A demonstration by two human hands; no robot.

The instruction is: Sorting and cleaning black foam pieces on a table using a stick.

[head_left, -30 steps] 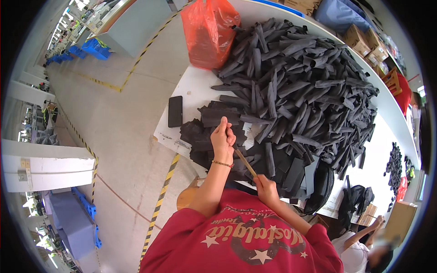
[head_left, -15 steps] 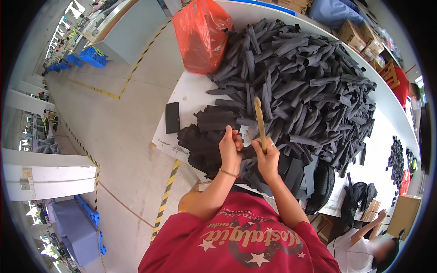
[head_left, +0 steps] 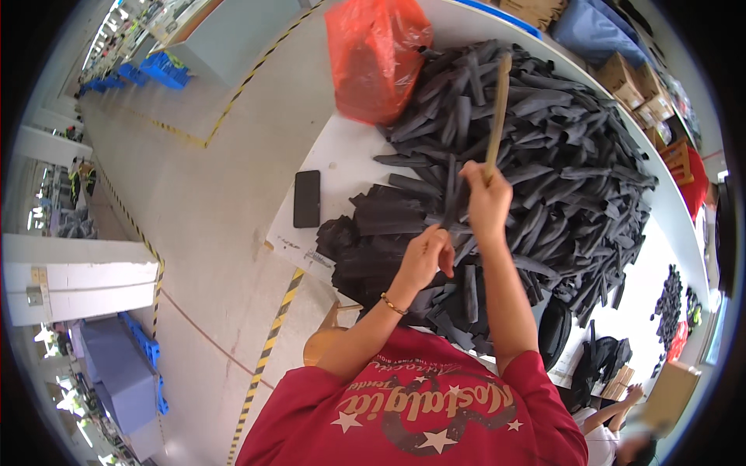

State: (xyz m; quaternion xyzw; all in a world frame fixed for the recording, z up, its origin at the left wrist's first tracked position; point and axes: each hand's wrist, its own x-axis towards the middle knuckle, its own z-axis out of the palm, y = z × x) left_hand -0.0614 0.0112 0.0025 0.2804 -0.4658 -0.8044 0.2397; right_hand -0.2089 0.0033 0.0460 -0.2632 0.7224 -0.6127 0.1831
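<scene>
My right hand [head_left: 486, 200] is raised over the table and shut on the lower end of a thin wooden stick [head_left: 497, 101], which points up and away from me. My left hand [head_left: 426, 256], with a bracelet at the wrist, sits lower and closer to me. Its fingers are closed on the bottom of a black fabric strip [head_left: 451, 190] that stands between the two hands. Both hands hover above a big heap of black fabric strips [head_left: 559, 163] covering most of the white table [head_left: 342, 155]. A flatter stack of black pieces [head_left: 373, 233] lies under my left hand.
A red plastic bag [head_left: 377, 54] stands at the table's far left corner and a black phone [head_left: 306, 198] lies near its left edge. A wooden stool [head_left: 330, 342] is below me. A black bag [head_left: 554, 330], cardboard boxes [head_left: 622, 74] and another person [head_left: 622, 419] are to the right.
My right hand has lifted the stick up and away from my left hand, and the stick now stands tall over the heap. My left hand has dropped slightly toward me.
</scene>
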